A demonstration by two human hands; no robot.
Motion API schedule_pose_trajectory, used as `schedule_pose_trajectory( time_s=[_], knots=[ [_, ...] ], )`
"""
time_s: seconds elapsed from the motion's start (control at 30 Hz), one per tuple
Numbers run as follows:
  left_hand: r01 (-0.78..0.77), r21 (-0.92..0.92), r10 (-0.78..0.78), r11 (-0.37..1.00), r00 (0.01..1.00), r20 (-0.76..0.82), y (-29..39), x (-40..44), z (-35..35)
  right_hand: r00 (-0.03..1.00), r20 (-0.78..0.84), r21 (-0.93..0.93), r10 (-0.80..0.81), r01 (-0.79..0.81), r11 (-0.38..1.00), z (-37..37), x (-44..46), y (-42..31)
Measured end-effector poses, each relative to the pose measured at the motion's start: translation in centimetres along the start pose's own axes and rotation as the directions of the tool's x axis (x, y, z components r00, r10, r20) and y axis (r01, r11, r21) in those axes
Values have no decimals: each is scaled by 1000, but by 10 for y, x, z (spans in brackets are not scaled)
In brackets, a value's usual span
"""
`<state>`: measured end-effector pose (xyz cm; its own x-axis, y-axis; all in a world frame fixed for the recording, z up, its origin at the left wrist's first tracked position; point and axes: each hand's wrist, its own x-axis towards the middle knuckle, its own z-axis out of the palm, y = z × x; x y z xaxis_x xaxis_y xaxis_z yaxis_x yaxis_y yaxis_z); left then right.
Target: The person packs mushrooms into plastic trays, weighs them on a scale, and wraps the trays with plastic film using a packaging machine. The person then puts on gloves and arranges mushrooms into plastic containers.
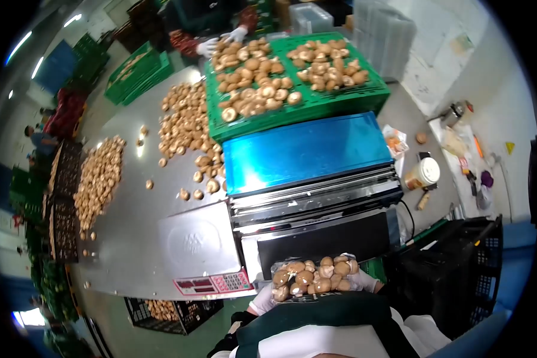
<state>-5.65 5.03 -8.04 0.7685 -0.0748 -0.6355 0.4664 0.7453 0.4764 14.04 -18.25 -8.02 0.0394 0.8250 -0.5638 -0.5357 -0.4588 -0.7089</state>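
Close to my body, clear plastic packaging full of brown-capped mushrooms point(304, 278) is held up at the front edge of a wrapping machine point(307, 218). My left hand point(262, 300), in a pale glove, grips its left side. On the other side my right hand point(369, 283), also gloved, holds the right end. Most fingers are hidden behind the mushrooms, and whether this is one pack or two side by side I cannot tell. A scale point(200, 238) with a red-and-white keypad stands left of the machine.
Green crates point(304, 110) behind the machine carry several mushroom packs. Loose mushrooms point(185, 119) spread over the metal table point(131, 221). Across it, a co-worker's gloved hands point(221, 42) touch mushrooms. A lidded cup point(426, 172) stands right; black crates point(438, 262) sit below.
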Motion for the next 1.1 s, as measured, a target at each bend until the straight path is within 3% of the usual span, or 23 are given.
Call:
schedule_pose_trajectory(
  time_s=[0.17, 0.3, 0.33, 0.37, 0.47, 0.53, 0.57, 0.63, 0.67, 0.7, 0.73, 0.8, 0.87, 0.9, 0.93, 0.97, 1.0, 1.03, 1.07, 1.1],
  knots=[
    [122, -117, -85, 986, 956, 279, 43, -3, 34, 941, 313, -61, -128, 154, 986, 10, 9, -38],
    [130, -118, -83, 985, 938, 336, 83, -2, 64, 876, 423, -55, -233, 281, 958, 13, 16, -69],
    [106, -125, -61, 986, 945, 322, 93, -3, 71, 934, 311, -29, -176, 194, 981, 22, 9, -85],
    [73, -136, -30, 988, 955, 294, 102, -6, 77, 872, 301, 144, -387, 360, 922, 22, 6, -94],
    [-105, -154, 126, 983, 983, 137, 120, -17, 90, 876, -17, 586, -482, 399, 705, -9, 0, -78],
    [-279, -78, 279, 957, 960, -14, 129, -16, 93, 863, -367, 688, -347, 503, 523, 14, -37, -124],
    [-387, 37, 389, 921, 916, -98, 125, -6, 78, 789, -450, 551, -419, 614, 565, 16, -30, -134],
    [-379, 342, 459, 860, 868, -191, 139, 10, 82, 648, -544, 325, -533, 748, 579, 15, -16, -143],
    [-429, 388, 527, 816, 827, -193, 151, 17, 82, 544, -602, 160, -585, 800, 579, 5, -5, -153],
    [-473, 434, 593, 766, 782, -193, 163, 24, 82, 450, -605, -86, -656, 782, 617, 0, -1, -178],
    [-509, 357, 596, 784, 776, -204, 181, 34, 90, 363, -581, -327, -729, 715, 617, -7, 3, -207],
    [-577, 565, 744, 589, 660, -102, 226, 68, 103, 272, -584, -422, -765, 703, 572, -37, 34, -239],
    [-575, 667, 827, 473, 551, -111, 258, 120, 87, 186, -609, -524, -771, 635, 567, -74, 71, -255],
    [-572, 762, 906, 304, 422, -45, 269, 143, 86, 132, -589, -642, -797, 522, 561, -91, 86, -259],
    [-422, 902, 955, 94, 294, 38, 273, 158, 85, 85, -561, -741, -823, 392, 545, -105, 98, -260],
    [-258, 965, 942, 37, 332, 52, 273, 165, 81, 107, -550, -798, -828, 224, 560, -116, 104, -260],
    [-86, 996, 926, -29, 373, 59, 275, 166, 86, 105, -552, -798, -827, 223, 560, -119, 99, -264],
    [45, 999, 864, 9, 503, -30, 281, 158, 91, 267, -539, -828, -799, 5, 561, -122, 92, -266],
    [194, 978, 819, -81, 572, -45, 288, 157, 87, 418, -542, -838, -729, -206, 505, -125, 85, -269],
    [143, 965, 847, -219, 518, 115, 293, 153, 80, 467, -504, -863, -727, -243, 443, -129, 78, -271]
  ],
)
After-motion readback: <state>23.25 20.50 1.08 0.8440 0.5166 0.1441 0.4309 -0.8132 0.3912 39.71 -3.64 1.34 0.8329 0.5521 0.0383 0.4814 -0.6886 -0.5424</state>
